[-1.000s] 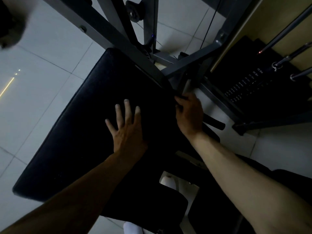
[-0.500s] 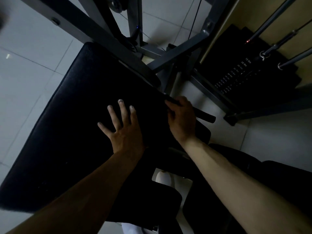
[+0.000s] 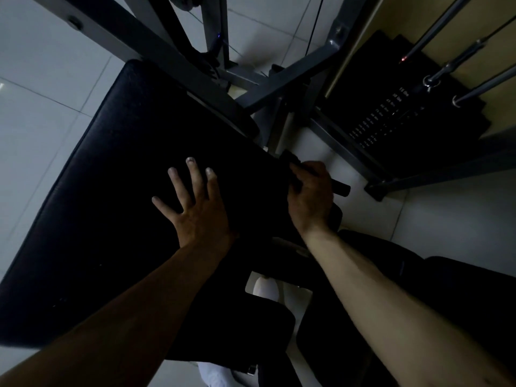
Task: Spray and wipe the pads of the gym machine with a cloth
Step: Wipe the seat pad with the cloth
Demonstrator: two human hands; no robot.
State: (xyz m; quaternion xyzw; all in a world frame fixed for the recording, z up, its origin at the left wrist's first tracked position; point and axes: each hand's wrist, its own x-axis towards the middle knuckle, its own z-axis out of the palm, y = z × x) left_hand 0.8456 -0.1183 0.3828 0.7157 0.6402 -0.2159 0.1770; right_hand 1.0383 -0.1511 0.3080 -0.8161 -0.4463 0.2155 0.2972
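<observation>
A large black pad (image 3: pixel 106 208) of the gym machine slopes across the left and middle of the head view. My left hand (image 3: pixel 195 210) lies flat on it with fingers spread and straight. At the pad's right edge my right hand (image 3: pixel 310 196) grips a black handle bar (image 3: pixel 340 188) that sticks out to the right. A second, smaller black pad (image 3: pixel 251 325) shows below my arms. I see no cloth and no spray bottle in this dim view.
Grey steel frame bars (image 3: pixel 167 54) cross above the pad. A black weight stack (image 3: pixel 391 113) with guide rods stands at the right against a yellowish wall. The floor (image 3: pixel 36 113) is pale tile. My white shoe (image 3: pixel 265 289) shows between the pads.
The view has shifted a little lower and closer. My right hand has slid slightly along the handle bar, still gripping it. My left hand stays flat on the pad.
</observation>
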